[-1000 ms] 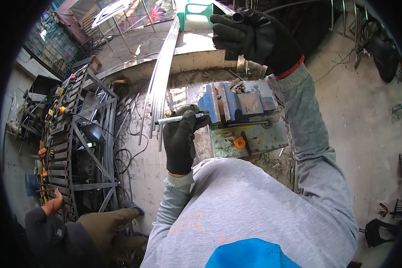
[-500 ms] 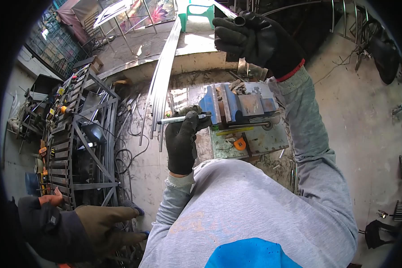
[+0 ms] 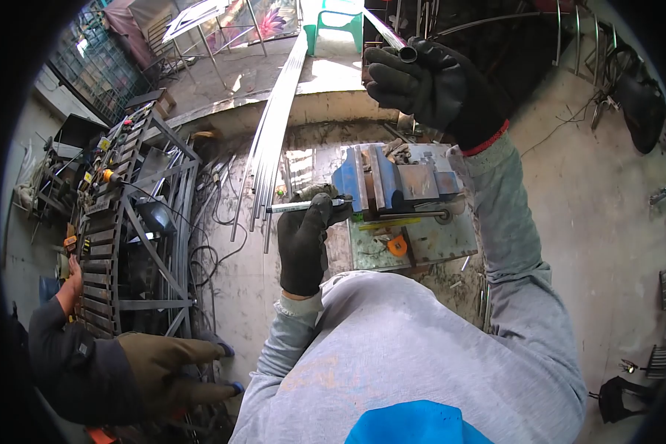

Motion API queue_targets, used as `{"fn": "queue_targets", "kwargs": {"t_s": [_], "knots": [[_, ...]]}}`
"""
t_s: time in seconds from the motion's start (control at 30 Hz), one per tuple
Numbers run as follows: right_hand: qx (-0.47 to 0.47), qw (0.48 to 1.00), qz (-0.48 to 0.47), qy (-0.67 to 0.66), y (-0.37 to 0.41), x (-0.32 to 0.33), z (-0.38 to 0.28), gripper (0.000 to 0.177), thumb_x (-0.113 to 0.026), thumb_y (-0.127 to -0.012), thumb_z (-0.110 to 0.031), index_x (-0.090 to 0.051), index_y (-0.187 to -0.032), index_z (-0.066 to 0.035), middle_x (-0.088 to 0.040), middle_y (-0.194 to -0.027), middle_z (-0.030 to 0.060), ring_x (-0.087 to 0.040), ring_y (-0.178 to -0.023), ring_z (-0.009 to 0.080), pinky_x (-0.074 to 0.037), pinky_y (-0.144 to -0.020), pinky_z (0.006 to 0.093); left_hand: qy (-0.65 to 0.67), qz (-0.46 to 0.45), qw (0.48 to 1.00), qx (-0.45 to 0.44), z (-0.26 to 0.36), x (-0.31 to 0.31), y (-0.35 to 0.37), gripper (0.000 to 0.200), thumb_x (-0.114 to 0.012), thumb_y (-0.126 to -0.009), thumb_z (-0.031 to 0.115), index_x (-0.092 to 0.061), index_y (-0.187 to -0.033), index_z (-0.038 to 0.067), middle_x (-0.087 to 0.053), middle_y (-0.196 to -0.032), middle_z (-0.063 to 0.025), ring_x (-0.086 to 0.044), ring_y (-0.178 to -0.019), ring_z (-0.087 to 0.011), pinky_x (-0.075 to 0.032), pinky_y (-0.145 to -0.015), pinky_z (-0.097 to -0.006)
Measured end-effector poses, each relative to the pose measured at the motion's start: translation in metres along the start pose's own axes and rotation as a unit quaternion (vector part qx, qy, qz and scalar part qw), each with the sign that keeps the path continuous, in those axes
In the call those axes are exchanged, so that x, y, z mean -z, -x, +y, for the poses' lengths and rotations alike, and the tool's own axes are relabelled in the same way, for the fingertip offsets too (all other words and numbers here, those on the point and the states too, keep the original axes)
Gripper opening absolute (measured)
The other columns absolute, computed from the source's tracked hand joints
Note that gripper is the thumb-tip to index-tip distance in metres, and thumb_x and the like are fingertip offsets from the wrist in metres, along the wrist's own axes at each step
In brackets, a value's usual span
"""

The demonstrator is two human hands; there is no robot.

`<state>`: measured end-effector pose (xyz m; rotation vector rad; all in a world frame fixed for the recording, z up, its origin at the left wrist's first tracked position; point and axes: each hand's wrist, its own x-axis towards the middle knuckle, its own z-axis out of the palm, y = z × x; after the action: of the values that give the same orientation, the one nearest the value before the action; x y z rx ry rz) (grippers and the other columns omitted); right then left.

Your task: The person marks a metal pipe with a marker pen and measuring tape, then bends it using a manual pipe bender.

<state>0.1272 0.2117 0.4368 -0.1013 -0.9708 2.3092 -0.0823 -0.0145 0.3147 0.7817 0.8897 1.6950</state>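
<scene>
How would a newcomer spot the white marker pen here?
Find the blue metal bench vise. Just left of it, the black-gloved left hand grips the slim white marker pen. Unlike the long silver metal tubes beyond, it is short.

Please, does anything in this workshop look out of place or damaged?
Yes: dark cables lie in loose, tangled loops on the floor beside the metal rack, which looks untidy and perhaps easy to trip on. The marker in the left hand shows no obvious damage.
</scene>
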Motion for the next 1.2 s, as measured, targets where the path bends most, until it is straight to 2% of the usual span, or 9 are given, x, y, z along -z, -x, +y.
{"fn": "queue_targets", "kwargs": {"t_s": [0.33,0.43,0.5,0.6,0.83,0.9,1.0,1.07,1.2], "knots": [[0.044,0.999,0.032,0.001,0.008,-0.020,0.003,0.047,-0.056,-0.102,-0.023,-0.044,-0.131,0.012,-0.051,-0.144,0.0347,-0.054,-0.135,0.0464,-0.040,-0.120,0.0620,0.028,0.007,1.000,-0.001,0.002,-0.002,0.001,0.028,-0.063,-0.104,0.015,-0.064,-0.121,-0.008,-0.071,-0.106,-0.0151,-0.074,-0.096,-0.0257,-0.061,-0.090,-0.0379],[0.020,0.998,-0.044,-0.045,0.007,-0.018,0.002,0.044,-0.055,-0.103,-0.023,-0.044,-0.129,0.011,-0.052,-0.142,0.0351,-0.054,-0.134,0.0471,-0.041,-0.118,0.0627,0.022,0.013,1.000,0.001,0.001,0.000,0.000,0.028,-0.063,-0.104,0.015,-0.064,-0.121,-0.008,-0.071,-0.106,-0.0150,-0.074,-0.097,-0.0259,-0.061,-0.090,-0.0382],[0.006,1.000,0.029,-0.006,0.008,-0.020,0.002,0.033,-0.047,-0.109,-0.028,-0.060,-0.124,-0.001,-0.052,-0.150,0.0251,-0.061,-0.130,0.0386,-0.044,-0.118,0.0585,0.018,0.015,1.000,0.001,0.001,0.000,0.000,0.028,-0.062,-0.104,0.015,-0.065,-0.120,-0.008,-0.071,-0.106,-0.0150,-0.074,-0.097,-0.0261,-0.061,-0.090,-0.0385],[0.012,0.999,-0.047,-0.016,0.007,-0.013,0.002,0.037,-0.047,-0.109,-0.028,-0.057,-0.129,0.002,-0.053,-0.149,0.0255,-0.062,-0.129,0.0380,-0.045,-0.117,0.0580,0.016,0.014,1.000,-0.003,0.004,-0.003,0.001,0.028,-0.062,-0.104,0.014,-0.064,-0.121,-0.008,-0.071,-0.106,-0.0155,-0.074,-0.097,-0.0270,-0.061,-0.091,-0.0392],[0.002,1.000,-0.018,-0.007,0.007,-0.007,0.006,0.038,-0.046,-0.109,-0.028,-0.058,-0.130,0.002,-0.055,-0.147,0.0267,-0.062,-0.128,0.0375,-0.045,-0.116,0.0581,0.030,0.001,1.000,-0.006,0.005,-0.003,0.002,0.027,-0.060,-0.105,0.013,-0.064,-0.121,-0.008,-0.070,-0.108,-0.0168,-0.074,-0.098,-0.0290,-0.061,-0.092,-0.0409],[0.007,0.994,-0.111,-0.011,0.007,-0.006,0.009,0.037,-0.046,-0.109,-0.028,-0.058,-0.129,0.001,-0.055,-0.147,0.0269,-0.061,-0.129,0.0379,-0.045,-0.116,0.0583,0.031,0.002,1.000,-0.007,0.003,-0.003,0.002,0.028,-0.060,-0.105,0.013,-0.064,-0.121,-0.008,-0.070,-0.108,-0.0167,-0.074,-0.098,-0.0290,-0.061,-0.093,-0.0412],[-0.007,0.995,-0.072,-0.068,0.009,-0.010,0.011,0.040,-0.046,-0.108,-0.027,-0.052,-0.123,0.010,-0.060,-0.137,0.0315,-0.066,-0.119,0.0436,-0.049,-0.111,0.0586,0.028,-0.003,1.000,-0.003,0.000,-0.001,0.002,0.029,-0.061,-0.105,0.015,-0.064,-0.121,-0.009,-0.070,-0.109,-0.0168,-0.074,-0.098,-0.0283,-0.061,-0.093,-0.0412],[0.002,0.997,-0.061,-0.055,0.010,-0.014,0.012,0.040,-0.045,-0.108,-0.027,-0.052,-0.123,0.010,-0.059,-0.138,0.0316,-0.066,-0.118,0.0431,-0.049,-0.111,0.0587,-0.070,-0.017,0.995,-0.071,-0.002,-0.001,0.003,0.029,-0.062,-0.105,0.016,-0.064,-0.122,-0.008,-0.070,-0.108,-0.0162,-0.074,-0.097,-0.0271,-0.061,-0.093,-0.0405],[-0.005,0.999,-0.022,-0.037,0.010,-0.014,0.009,0.038,-0.045,-0.108,-0.026,-0.054,-0.121,0.008,-0.059,-0.138,0.0320,-0.067,-0.116,0.0428,-0.050,-0.110,0.0590,-0.030,-0.024,0.999,-0.037,0.000,-0.002,0.003,0.029,-0.062,-0.105,0.016,-0.064,-0.122,-0.007,-0.071,-0.107,-0.0155,-0.074,-0.097,-0.0262,-0.061,-0.092,-0.0400]]}}
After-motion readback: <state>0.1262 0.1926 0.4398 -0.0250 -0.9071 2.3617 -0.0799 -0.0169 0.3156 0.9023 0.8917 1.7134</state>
